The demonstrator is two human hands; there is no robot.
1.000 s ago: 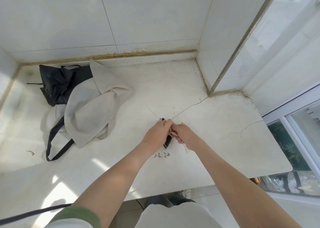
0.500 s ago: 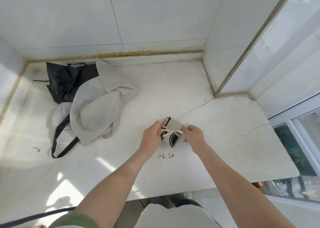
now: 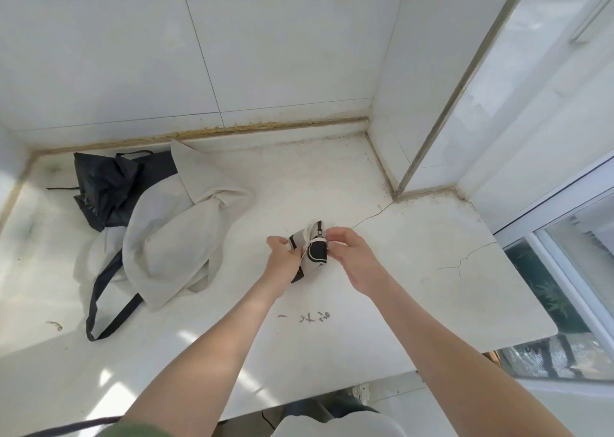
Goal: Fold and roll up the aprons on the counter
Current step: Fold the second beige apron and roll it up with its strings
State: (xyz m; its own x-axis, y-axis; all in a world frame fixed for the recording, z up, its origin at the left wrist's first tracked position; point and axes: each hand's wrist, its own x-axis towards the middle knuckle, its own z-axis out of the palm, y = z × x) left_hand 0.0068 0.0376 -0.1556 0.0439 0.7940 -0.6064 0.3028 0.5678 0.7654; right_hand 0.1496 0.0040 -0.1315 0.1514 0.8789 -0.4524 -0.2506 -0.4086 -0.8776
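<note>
Both hands have drawn inward since the earlier frame, where they held the tie ends stretched apart. The left hand (image 3: 282,259) grips the left side of the rolled apron (image 3: 315,254). The right hand (image 3: 350,257) pinches the pale tie (image 3: 315,240) at the roll's far right edge.

The rolled apron sits near the middle of the worktop (image 3: 415,270), tilted between the hands. It is a compact beige roll with black trim, with the tie wrapped once around its middle. This apron appears folded, rolled and bound; the knot is probably being finished.

Remaining work: the beige apron (image 3: 166,237) and the black apron (image 3: 106,187) lie crumpled together at far left, well apart from the hands, and neither is folded.
</note>
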